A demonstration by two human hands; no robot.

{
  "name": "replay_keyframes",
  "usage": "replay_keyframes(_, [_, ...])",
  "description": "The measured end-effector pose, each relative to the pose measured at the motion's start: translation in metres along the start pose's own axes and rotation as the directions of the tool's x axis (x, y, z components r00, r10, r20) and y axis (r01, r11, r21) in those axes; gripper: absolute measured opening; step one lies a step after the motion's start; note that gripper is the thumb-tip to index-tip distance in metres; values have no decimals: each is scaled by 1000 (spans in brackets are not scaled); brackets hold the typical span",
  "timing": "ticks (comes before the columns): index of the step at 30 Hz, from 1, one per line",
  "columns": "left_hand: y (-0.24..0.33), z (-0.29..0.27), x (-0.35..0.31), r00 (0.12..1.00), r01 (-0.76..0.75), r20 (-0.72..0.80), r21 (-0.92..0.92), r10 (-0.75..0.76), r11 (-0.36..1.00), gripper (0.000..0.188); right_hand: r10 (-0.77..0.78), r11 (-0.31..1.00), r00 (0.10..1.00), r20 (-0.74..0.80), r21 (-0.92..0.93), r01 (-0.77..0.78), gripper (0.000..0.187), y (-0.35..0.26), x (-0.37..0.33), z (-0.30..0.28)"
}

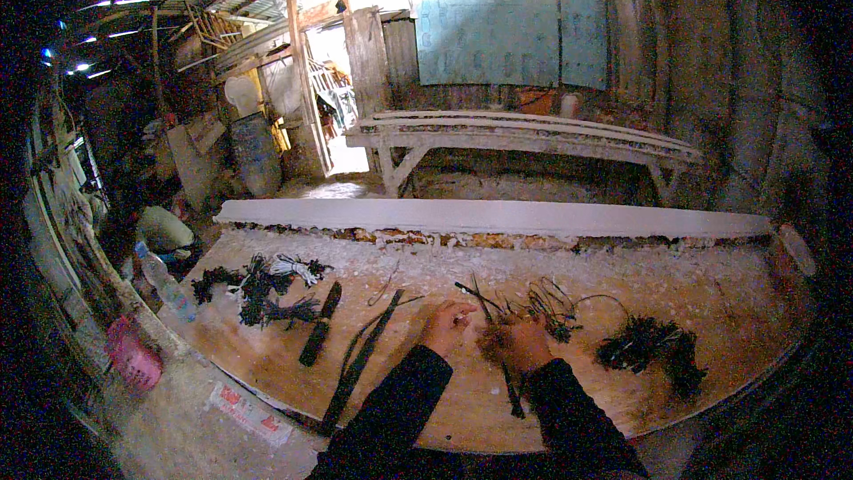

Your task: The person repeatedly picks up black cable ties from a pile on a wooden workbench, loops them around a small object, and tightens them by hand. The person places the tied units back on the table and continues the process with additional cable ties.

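My left hand (449, 327) hovers over the plywood tabletop (471, 418) with its fingers curled together; whatever it pinches is too small to make out. Close beside it, my right hand (520, 342), slightly blurred, is closed round a thin black strip (514, 391). One end of the strip points toward me below the hand, and dark thin ends stick out beyond the fingers. To the left of my left hand lie a long black strip (362, 363) and a dark knife-like tool (320, 327). Thin dark strands (553, 307) lie tangled just past my right hand.
Bundles of dark strips (267, 293) lie at the left, with a white bundle (300, 268) among them. Another dark bundle (653, 351) sits at the right. A white beam (498, 216) spans the far edge. A plastic bottle (164, 283) and pink basket (133, 354) stand left.
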State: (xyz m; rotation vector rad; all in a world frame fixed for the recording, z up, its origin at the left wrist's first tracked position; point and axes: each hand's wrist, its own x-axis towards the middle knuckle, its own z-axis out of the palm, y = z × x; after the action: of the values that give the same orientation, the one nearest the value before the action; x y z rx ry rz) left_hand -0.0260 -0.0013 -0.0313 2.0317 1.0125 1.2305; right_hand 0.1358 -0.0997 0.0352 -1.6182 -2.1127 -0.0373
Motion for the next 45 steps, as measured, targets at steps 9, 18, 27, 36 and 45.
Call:
replay_keyframes(9, [-36,17,1,996,88,36,-72,-86,993,27,81,994,996,35,-76,-78,22,0,-3,1])
replay_keyframes(18, [-9,4,-5,989,-148,27,240,146,959,39,56,997,998,36,-52,-54,21,5,1,9])
replay_keyframes(27, [0,-4,-4,992,-118,16,519,128,846,42,51,999,998,33,-11,-51,26,4,1,11])
replay_keyframes(36, [24,0,33,980,24,129,682,-152,731,27,17,998,1000,11,-69,-16,23,4,3,9])
replay_keyframes(45, [1,-1,25,980,-160,-8,574,201,803,11,176,983,984,-40,62,-173,17,6,7,27])
